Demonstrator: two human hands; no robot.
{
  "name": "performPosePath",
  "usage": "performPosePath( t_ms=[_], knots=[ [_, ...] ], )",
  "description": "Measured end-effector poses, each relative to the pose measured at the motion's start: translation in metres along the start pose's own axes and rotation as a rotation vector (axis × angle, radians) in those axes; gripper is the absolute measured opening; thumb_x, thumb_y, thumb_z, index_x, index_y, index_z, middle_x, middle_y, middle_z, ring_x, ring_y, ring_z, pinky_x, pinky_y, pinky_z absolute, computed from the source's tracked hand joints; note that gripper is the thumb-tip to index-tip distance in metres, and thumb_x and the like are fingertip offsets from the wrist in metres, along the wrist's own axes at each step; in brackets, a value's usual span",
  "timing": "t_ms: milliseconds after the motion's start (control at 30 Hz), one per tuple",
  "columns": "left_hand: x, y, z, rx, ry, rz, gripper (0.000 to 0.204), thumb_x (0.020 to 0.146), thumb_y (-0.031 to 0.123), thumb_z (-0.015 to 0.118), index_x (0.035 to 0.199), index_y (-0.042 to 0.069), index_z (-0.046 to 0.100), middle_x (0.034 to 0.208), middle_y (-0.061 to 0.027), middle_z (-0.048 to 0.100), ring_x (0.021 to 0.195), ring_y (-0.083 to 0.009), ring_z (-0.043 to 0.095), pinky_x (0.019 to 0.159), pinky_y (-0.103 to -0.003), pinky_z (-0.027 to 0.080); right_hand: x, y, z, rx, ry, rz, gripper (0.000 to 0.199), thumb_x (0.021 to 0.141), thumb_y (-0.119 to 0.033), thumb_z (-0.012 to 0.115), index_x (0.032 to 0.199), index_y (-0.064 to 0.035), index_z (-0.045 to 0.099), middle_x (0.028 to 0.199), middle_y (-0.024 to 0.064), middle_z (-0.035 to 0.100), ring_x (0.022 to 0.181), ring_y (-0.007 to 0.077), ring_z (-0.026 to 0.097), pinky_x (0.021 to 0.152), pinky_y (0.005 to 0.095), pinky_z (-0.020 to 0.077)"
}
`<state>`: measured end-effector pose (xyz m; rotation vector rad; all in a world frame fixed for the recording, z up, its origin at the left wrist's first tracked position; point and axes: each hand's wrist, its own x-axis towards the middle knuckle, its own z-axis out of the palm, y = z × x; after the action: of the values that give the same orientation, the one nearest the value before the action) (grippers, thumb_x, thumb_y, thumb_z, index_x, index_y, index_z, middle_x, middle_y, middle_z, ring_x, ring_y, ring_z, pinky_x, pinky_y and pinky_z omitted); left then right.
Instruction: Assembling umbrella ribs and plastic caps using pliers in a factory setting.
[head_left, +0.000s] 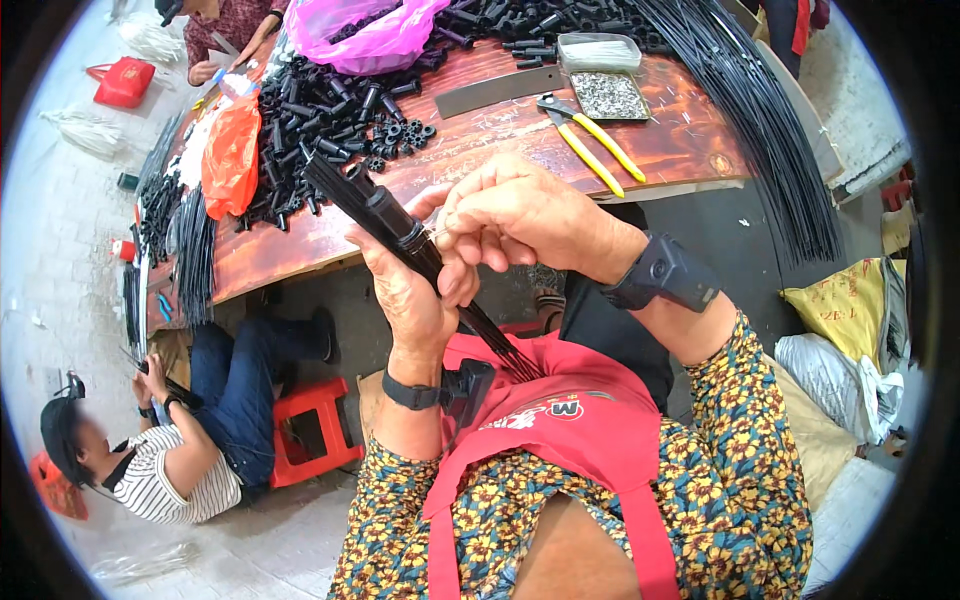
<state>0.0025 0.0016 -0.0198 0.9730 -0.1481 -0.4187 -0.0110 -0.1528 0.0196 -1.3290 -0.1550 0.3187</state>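
Head view, lettered red apron (585,435), left hand (408,295) holding rods (490,336)

The counter (690,140)'s reddish wood and pretty cluttered: there's a big pile of black plastic parts (340,115), yellow-handled pliers (590,161), a flat metal strip (500,92), long black rods (745,110).

A bundle of thin, straight black rods (495,342) slants from upper left to lower right, gathered tightly near its upper part and slightly spread at its lower end. Around the bundle sits a glossy black cylindrical collar (388,214) with ridged rings at its lower edge, tilted along the same line and lying against the left hand (408,305), its upper rod tips protruding.
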Motion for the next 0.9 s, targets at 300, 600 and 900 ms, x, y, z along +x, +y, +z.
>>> performPosePath(
  t_ms=[300, 600, 900],
  knots=[
    [-0.006, 0.005, -0.002, 0.055, 0.045, 0.026, 0.095, 0.08, 0.082, 0.022, 0.118, 0.0, 0.053, 0.051, -0.0004, 0.049, 0.036, -0.0061, 0.031, 0.034, -0.021, 0.022, 0.003, 0.033, -0.005, 0.314, -0.206, -0.065, 0.021, 0.089, -0.014, 0.06, 0.097, 0.0043, 0.067, 0.067, 0.0051, 0.063, 0.047, 0.0047, 0.052, 0.037, 0.0147, 0.0339],
    [-0.005, 0.005, -0.003, 0.034, 0.057, -0.006, 0.1, 0.078, 0.083, 0.02, 0.116, -0.002, 0.053, 0.05, -0.0012, 0.05, 0.036, -0.0064, 0.03, 0.034, -0.02, 0.021, 0.0, 0.044, 0.002, 0.33, -0.117, -0.115, 0.024, 0.091, -0.017, 0.06, 0.1, 0.0044, 0.066, 0.067, 0.0039, 0.062, 0.046, 0.0039, 0.046, 0.037, 0.0153, 0.0298],
    [-0.002, 0.004, -0.004, 0.007, -0.04, -0.037, 0.101, 0.079, 0.083, 0.02, 0.118, -0.005, 0.052, 0.048, -0.0009, 0.048, 0.035, -0.007, 0.03, 0.034, -0.022, 0.021, 0.0, 0.047, -0.006, 0.288, -0.146, -0.157, 0.027, 0.09, -0.019, 0.061, 0.102, 0.0045, 0.066, 0.067, 0.003, 0.061, 0.046, 0.0046, 0.046, 0.039, 0.0163, 0.0303]
  ],
)
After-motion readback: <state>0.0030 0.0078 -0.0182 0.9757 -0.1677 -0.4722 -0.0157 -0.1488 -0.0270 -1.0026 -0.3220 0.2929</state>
